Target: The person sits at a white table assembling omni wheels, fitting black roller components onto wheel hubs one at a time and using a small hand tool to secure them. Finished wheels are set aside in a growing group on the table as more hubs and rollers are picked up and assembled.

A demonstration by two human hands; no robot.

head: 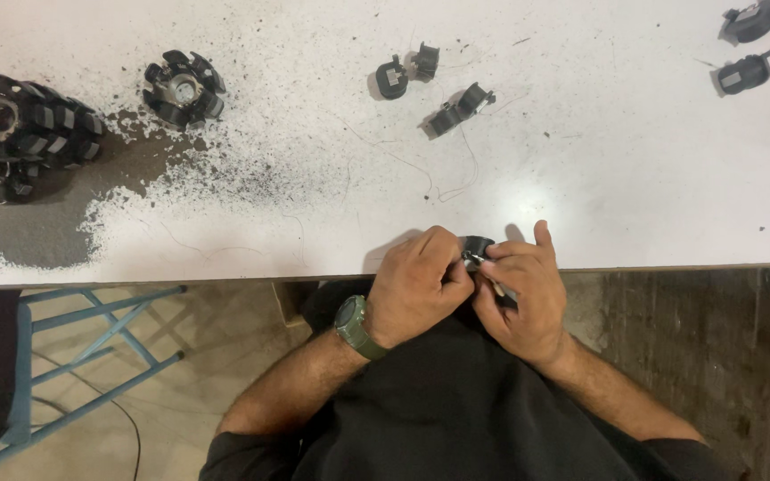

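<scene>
At the near edge of a white table [581, 178], both my hands close around a small black round part [476, 246] with a metal piece at its middle. My left hand [416, 285], with a green wristwatch, grips the part from the left. My right hand [523, 289] pinches it from the right, and its fingers also hold a thin dark tool-like piece that is mostly hidden. Most of the part is covered by my fingers.
Dark dust covers the table's left side. Black toothed round assemblies stand at the far left [20, 134] and nearby [183, 89]. Small black parts lie at the middle back [391, 78], [459, 110] and top right [744, 73]. A blue metal frame [91, 356] stands on the floor to the left.
</scene>
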